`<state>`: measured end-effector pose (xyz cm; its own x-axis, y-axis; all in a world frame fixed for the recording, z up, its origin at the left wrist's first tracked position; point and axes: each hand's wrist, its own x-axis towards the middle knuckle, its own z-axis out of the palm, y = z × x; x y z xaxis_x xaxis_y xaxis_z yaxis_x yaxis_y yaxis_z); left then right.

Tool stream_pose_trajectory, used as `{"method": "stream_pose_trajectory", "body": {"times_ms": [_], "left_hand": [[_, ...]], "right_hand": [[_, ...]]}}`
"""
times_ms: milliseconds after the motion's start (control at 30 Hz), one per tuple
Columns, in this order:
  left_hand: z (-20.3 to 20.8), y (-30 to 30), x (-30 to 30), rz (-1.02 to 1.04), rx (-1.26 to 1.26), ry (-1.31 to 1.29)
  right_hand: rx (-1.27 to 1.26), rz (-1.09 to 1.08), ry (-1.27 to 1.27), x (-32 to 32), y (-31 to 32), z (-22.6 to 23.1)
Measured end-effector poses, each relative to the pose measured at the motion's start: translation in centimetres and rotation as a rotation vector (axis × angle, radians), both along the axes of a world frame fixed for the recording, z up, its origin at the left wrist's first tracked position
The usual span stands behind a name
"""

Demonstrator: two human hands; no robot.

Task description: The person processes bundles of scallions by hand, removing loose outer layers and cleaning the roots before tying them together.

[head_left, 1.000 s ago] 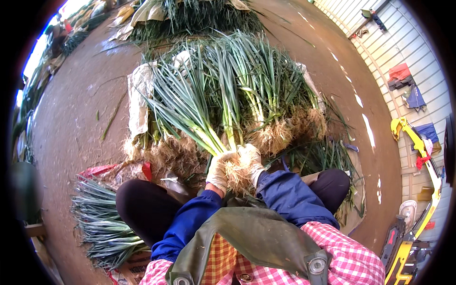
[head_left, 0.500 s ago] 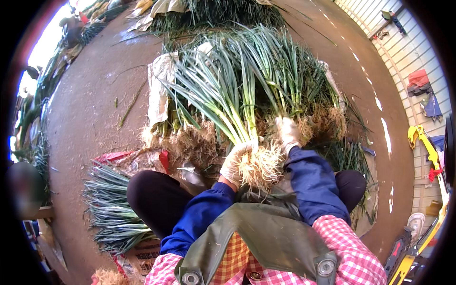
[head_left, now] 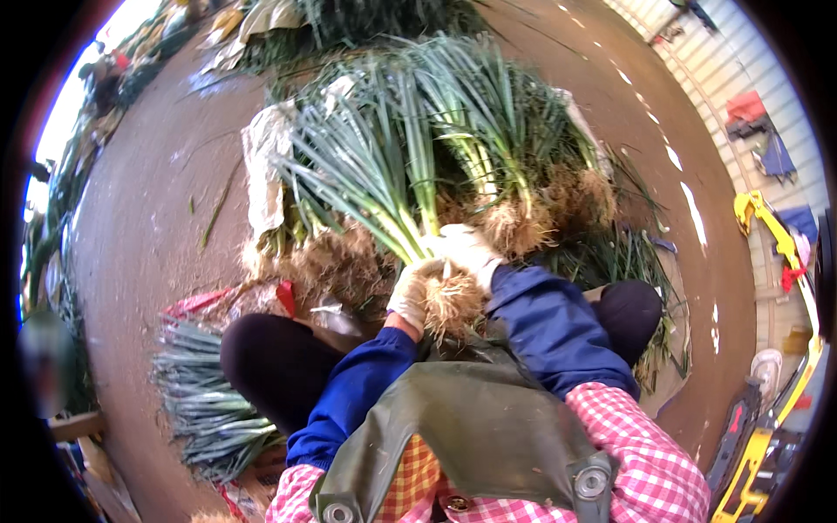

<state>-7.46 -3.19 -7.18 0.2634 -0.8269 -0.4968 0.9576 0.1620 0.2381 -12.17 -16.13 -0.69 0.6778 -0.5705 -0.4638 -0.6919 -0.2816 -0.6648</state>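
Note:
A bunch of green onions [head_left: 384, 187] with pale stalks and a tuft of brown roots [head_left: 452, 305] lies toward me from the big pile. My left hand [head_left: 408, 295], in a whitish glove, grips the bunch just above the roots. My right hand [head_left: 466, 248], gloved too, closes around the same stalks from the right side. Both blue sleeves come up from the lower edge, over a green apron [head_left: 471, 427].
A large heap of rooted green onions [head_left: 514, 148] spreads on the brown ground ahead. A second, trimmed bundle [head_left: 205, 405] lies at my left knee. Red scraps [head_left: 283, 296] and white sacking [head_left: 261, 166] sit left. Yellow equipment [head_left: 767, 227] stands at right.
My right hand went out to the root pile on the right, then came back onto the bunch beside my left hand. The bunch sits a little nearer to me.

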Motion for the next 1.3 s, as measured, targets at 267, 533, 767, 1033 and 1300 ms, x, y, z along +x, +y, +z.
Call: {"method": "stream_pose_trajectory", "body": {"times_ms": [267, 533, 767, 1033, 1300], "left_hand": [[2.4, 0.7, 0.4, 0.008, 0.02, 0.054], [3.5, 2.0, 1.3, 0.042, -0.072, 0.023], [5.5, 3.2, 1.9, 0.01, -0.251, -0.001], [3.9, 3.3, 0.8, 0.029, -0.137, 0.001], [6.7, 2.7, -0.6, -0.087, -0.087, 0.054]], "right_hand": [[-0.167, -0.145, 0.044, 0.6, -0.1, -2.5], [-0.152, -0.387, 0.123, 1.4, -1.5, -0.7], [-0.358, -0.396, -0.186, -1.6, -9.5, -2.7], [0.694, -0.081, -0.423, 1.7, -1.4, -4.8], [0.588, -0.288, -0.577, 2.7, -3.9, -4.8]]}}
